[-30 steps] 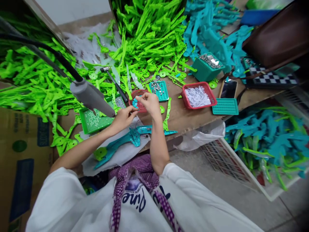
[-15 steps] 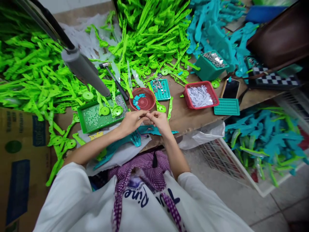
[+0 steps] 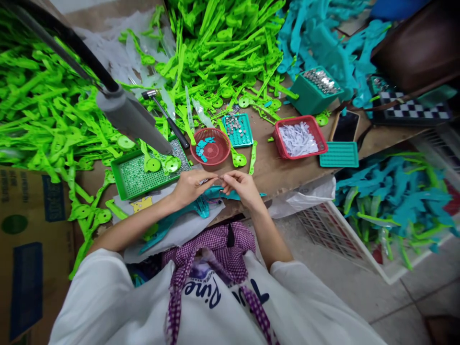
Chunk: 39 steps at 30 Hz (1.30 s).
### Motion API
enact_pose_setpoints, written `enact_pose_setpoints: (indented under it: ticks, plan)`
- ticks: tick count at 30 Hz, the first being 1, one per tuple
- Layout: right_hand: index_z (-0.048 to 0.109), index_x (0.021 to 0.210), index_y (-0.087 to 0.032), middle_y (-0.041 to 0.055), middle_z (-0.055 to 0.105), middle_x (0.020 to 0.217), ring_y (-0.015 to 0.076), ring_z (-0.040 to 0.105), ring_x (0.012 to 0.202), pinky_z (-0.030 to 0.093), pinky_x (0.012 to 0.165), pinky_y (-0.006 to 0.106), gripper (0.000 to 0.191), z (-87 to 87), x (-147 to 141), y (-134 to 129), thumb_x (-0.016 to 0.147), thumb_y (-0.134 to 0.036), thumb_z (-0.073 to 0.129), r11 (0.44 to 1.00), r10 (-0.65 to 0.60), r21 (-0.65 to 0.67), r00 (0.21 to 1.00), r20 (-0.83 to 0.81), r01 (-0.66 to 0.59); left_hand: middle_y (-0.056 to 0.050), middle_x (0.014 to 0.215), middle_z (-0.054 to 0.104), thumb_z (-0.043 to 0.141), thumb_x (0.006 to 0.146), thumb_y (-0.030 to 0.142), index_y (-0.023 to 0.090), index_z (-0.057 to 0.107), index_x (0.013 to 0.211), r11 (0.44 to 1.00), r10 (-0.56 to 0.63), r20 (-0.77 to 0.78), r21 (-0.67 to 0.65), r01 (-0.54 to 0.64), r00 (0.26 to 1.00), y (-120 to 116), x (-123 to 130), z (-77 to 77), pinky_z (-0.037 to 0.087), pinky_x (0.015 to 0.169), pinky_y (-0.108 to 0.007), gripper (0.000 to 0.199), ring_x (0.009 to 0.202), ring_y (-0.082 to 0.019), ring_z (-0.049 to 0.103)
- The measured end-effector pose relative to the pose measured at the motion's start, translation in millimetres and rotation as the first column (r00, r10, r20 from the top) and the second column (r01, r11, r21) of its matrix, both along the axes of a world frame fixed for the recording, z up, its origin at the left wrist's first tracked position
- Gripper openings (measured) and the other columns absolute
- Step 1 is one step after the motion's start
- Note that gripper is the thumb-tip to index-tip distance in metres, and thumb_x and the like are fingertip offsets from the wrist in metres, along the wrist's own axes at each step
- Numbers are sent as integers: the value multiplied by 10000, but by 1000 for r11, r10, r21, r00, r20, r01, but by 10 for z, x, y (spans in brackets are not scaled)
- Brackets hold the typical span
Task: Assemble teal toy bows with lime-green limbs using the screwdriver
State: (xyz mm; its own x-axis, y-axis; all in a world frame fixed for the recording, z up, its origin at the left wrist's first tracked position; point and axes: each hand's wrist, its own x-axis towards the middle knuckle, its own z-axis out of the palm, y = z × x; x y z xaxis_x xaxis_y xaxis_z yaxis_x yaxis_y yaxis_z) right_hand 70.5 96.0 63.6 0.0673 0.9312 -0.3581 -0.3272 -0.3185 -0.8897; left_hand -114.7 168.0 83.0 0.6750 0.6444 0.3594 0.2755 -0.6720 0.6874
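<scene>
My left hand (image 3: 192,186) and my right hand (image 3: 241,186) meet fingertip to fingertip over the table's front edge. Both are pinched closed around something thin and small that I cannot make out. Below them lies a teal plastic part (image 3: 203,205), partly hidden by my hands and left forearm. Just beyond my fingers stands a round red basket (image 3: 219,160) holding small teal pieces. Left of it, a green perforated tray (image 3: 131,189) contains tiny metal parts, with lime-green plastic parts (image 3: 171,165) lying across it.
A hammer (image 3: 172,122) leans behind the green tray, under a grey lamp-like arm (image 3: 132,117). To the right are a red bin (image 3: 321,149) of white strips, a teal box (image 3: 311,101) of metal pieces and a phone (image 3: 345,129). Lime-green parts (image 3: 223,52) pile up behind.
My hands have come slightly lower and a little apart, fingertips still together. The camera view has shifted slightly. The items on the table stay where they were.
</scene>
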Motion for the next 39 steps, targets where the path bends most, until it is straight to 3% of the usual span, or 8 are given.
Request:
enact_pose_setpoints:
  ticks: [4, 8, 13, 25, 39]
  plan:
    - [672, 733, -199, -36, 644, 550, 100, 580, 450, 487, 434, 225, 509, -35, -16, -11, 570, -653, 835, 999, -29, -19, 999, 27, 30, -56, 885, 793, 613, 957, 340, 218, 766, 993, 1000, -24, -49, 2, 24, 999, 5, 14, -21, 570, 758, -299, 199, 794, -167, 737]
    - [657, 702, -198, -39, 612, 524, 93, 544, 423, 462, 408, 221, 496, -56, -55, -60, 596, -654, 820, 998, -57, -22, 998, 25, 58, -55, 856, 787, 592, 965, 326, 216, 758, 978, 994, -46, -96, 96, 55, 994, 1, 43, -63, 552, 781, -309, 200, 804, -165, 732]
    - [663, 701, -205, -34, 609, 533, 94, 538, 425, 462, 402, 227, 468, -72, -21, -115, 620, -640, 813, 999, -44, -27, 999, 28, 45, -57, 850, 784, 583, 968, 314, 218, 751, 948, 981, -102, -65, 159, 111, 993, 16, 83, -91, 545, 754, -319, 195, 784, -173, 728]
    - [696, 759, -194, -29, 644, 583, 109, 602, 495, 559, 502, 260, 466, -98, 119, -199, 560, -576, 873, 995, -101, -24, 995, 3, 101, -43, 890, 787, 570, 988, 353, 217, 751, 979, 988, -150, -79, 22, 152, 986, 13, 217, -49, 543, 728, -257, 227, 790, -144, 728]
    - [670, 746, -196, -54, 603, 521, 97, 546, 451, 513, 486, 240, 421, -110, 180, -162, 612, -546, 860, 991, -118, 75, 992, 55, 114, -38, 856, 770, 556, 1003, 365, 179, 745, 968, 986, -149, -85, 63, 154, 985, 45, 328, -87, 549, 743, -253, 268, 780, -133, 714]
